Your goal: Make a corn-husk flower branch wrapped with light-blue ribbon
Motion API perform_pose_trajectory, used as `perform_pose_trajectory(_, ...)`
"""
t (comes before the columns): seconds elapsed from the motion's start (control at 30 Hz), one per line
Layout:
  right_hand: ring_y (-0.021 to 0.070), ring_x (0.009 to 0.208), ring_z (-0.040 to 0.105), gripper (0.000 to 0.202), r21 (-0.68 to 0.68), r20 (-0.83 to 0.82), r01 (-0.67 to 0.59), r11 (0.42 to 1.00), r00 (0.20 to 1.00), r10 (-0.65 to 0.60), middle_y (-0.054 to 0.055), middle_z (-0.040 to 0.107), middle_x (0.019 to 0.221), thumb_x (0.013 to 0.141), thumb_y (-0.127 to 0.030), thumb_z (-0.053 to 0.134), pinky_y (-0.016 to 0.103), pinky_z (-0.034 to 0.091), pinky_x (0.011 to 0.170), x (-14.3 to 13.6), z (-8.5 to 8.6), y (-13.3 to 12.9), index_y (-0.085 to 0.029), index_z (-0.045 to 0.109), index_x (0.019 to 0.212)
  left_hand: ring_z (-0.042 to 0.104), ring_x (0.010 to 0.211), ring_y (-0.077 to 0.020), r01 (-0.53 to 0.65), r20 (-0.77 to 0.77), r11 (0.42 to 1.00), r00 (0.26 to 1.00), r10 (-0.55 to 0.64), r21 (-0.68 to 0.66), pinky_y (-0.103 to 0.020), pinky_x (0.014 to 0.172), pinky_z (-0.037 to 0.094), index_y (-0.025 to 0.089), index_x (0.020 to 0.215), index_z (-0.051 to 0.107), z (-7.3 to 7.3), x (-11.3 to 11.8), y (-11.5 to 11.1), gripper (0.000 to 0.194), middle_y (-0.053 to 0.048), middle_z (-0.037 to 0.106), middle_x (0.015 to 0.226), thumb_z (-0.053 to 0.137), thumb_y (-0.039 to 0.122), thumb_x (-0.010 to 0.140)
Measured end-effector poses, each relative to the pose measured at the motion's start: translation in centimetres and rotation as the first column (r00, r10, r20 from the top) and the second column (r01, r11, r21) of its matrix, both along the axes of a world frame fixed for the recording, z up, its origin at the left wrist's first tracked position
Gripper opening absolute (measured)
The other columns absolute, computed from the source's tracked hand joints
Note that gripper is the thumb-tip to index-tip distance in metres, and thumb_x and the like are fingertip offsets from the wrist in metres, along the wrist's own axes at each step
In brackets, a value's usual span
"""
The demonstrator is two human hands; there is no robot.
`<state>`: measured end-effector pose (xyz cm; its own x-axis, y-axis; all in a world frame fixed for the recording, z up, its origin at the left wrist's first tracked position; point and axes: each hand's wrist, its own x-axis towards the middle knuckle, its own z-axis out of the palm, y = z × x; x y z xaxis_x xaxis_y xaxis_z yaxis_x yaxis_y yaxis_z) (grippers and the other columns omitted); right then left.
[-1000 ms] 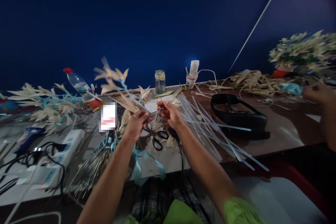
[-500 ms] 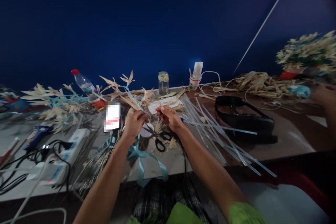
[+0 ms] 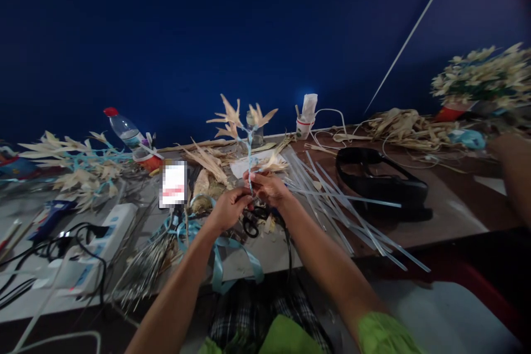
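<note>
A branch of dried husk flowers (image 3: 249,150) with a light-blue wrapped stem stands upright between my hands. My left hand (image 3: 229,209) pinches the lower end of that stem. Just above, the fingers of my right hand (image 3: 270,189) are closed around the stem, and a pale husk flower (image 3: 274,163) sticks out beside them. Black-handled scissors (image 3: 250,227) lie under my hands, their blades hidden. Light-blue ribbon (image 3: 240,251) loops down toward the table's front edge, left of the scissors. Loose dried husks (image 3: 209,163) lie behind my left hand.
Clear glue sticks (image 3: 348,221) and a black headset (image 3: 384,185) lie to the right. A phone (image 3: 173,185), a power strip (image 3: 110,240), a glue gun (image 3: 53,218) and wires (image 3: 145,271) are left. Another person's arm (image 3: 512,166) reaches in at far right.
The flower branch has swung from leaning left to upright in front of me. My left hand has moved right and slightly down, and my right hand now grips the stem too.
</note>
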<state>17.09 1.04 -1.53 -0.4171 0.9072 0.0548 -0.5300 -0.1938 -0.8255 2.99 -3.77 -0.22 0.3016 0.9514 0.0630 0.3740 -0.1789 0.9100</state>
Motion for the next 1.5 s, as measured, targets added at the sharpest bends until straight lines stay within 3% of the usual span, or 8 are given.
perform_pose_trajectory(0.17, 0.0074, 0.053, 0.046, 0.024, -0.009, -0.043, 0.072, 0.997, 0.996, -0.072, -0.002, 0.053, 0.056, 0.058, -0.034, 0.074, 0.022, 0.037, 0.053, 0.1, 0.4, 0.0, -0.014, 0.067, 0.069, 0.046, 0.045, -0.0107, -0.136, 0.012, 0.991, 0.991, 0.136, -0.019, -0.023, 0.045, 0.035, 0.016, 0.093, 0.064, -1.0, -0.9, -0.7, 0.027, -0.005, 0.068, 0.073, 0.050, 0.034, 0.078)
perform_pose_trajectory(0.53, 0.0061, 0.050, 0.042, 0.020, 0.028, -0.161, 0.111, 0.993, 0.981, -0.105, -0.002, 0.051, 0.056, 0.062, -0.031, 0.074, 0.022, 0.037, 0.052, 0.2, -0.4, 0.9, -0.014, 0.067, 0.069, 0.050, 0.052, -0.0098, -0.025, -0.146, 0.999, 0.989, 0.029, 0.030, -0.021, 0.051, 0.039, 0.016, 0.086, 0.063, -0.1, -0.9, -2.3, 0.021, 0.000, 0.060, 0.064, 0.048, 0.027, 0.077)
perform_pose_trajectory(0.7, 0.0066, 0.055, 0.044, 0.032, 0.110, -0.164, -0.003, 0.994, 0.986, 0.021, -0.002, 0.052, 0.066, 0.065, -0.033, 0.071, 0.021, 0.039, 0.055, 0.5, 0.3, 0.2, -0.017, 0.066, 0.092, 0.045, 0.047, -0.0083, -0.136, -0.072, 0.991, 0.988, 0.137, 0.017, -0.020, 0.046, 0.036, 0.016, 0.084, 0.060, -1.0, -0.8, -1.7, 0.019, 0.001, 0.056, 0.062, 0.047, 0.028, 0.078)
perform_pose_trajectory(0.8, 0.0065, 0.056, 0.045, 0.036, 0.148, -0.133, -0.037, 0.988, 0.990, 0.057, -0.002, 0.052, 0.069, 0.065, -0.034, 0.071, 0.021, 0.040, 0.055, 0.6, 0.7, 0.0, -0.019, 0.064, 0.096, 0.044, 0.046, -0.0080, -0.174, -0.028, 0.985, 0.984, 0.174, 0.017, -0.020, 0.046, 0.036, 0.015, 0.084, 0.061, -1.2, -0.8, -1.3, 0.019, 0.001, 0.057, 0.063, 0.049, 0.029, 0.077)
perform_pose_trajectory(1.13, 0.0065, 0.059, 0.046, 0.037, 0.169, -0.102, -0.099, 0.981, 0.988, 0.117, 0.001, 0.057, 0.080, 0.068, -0.038, 0.067, 0.022, 0.040, 0.059, 0.3, 0.2, 0.1, -0.018, 0.065, 0.100, 0.047, 0.046, -0.0071, -0.283, 0.171, 0.951, 0.950, 0.261, 0.122, -0.020, 0.049, 0.038, 0.014, 0.084, 0.060, 0.1, -1.4, -0.8, 0.019, 0.000, 0.059, 0.064, 0.054, 0.030, 0.076)
perform_pose_trajectory(1.23, 0.0070, 0.059, 0.048, 0.036, 0.147, -0.106, -0.101, 0.984, 0.988, 0.117, 0.001, 0.057, 0.078, 0.068, -0.040, 0.067, 0.022, 0.040, 0.058, 0.3, 0.0, 0.2, -0.016, 0.066, 0.095, 0.046, 0.045, -0.0069, -0.245, 0.179, 0.965, 0.957, 0.226, 0.090, -0.020, 0.048, 0.037, 0.014, 0.086, 0.060, -0.3, -1.2, -1.1, 0.019, 0.000, 0.058, 0.064, 0.053, 0.030, 0.076)
perform_pose_trajectory(1.37, 0.0070, 0.056, 0.046, 0.035, 0.095, -0.155, -0.019, 0.995, 0.987, 0.033, 0.000, 0.058, 0.075, 0.065, -0.040, 0.069, 0.022, 0.040, 0.054, 0.2, -0.1, 0.4, -0.018, 0.064, 0.092, 0.044, 0.044, -0.0076, -0.096, 0.090, 0.995, 0.991, 0.096, -0.005, -0.020, 0.044, 0.035, 0.016, 0.082, 0.062, -1.2, -0.6, -1.8, 0.017, 0.000, 0.058, 0.062, 0.053, 0.029, 0.076)
perform_pose_trajectory(1.5, 0.0049, 0.049, 0.042, 0.019, 0.064, -0.155, 0.092, 0.994, 0.985, -0.081, -0.003, 0.054, 0.064, 0.063, -0.031, 0.072, 0.020, 0.036, 0.049, 0.3, 0.0, 0.7, -0.017, 0.061, 0.071, 0.045, 0.045, -0.0083, -0.049, 0.034, 0.998, 0.998, 0.051, -0.044, -0.021, 0.045, 0.035, 0.016, 0.084, 0.064, -1.3, -0.3, -1.9, 0.018, -0.002, 0.064, 0.068, 0.054, 0.028, 0.074)
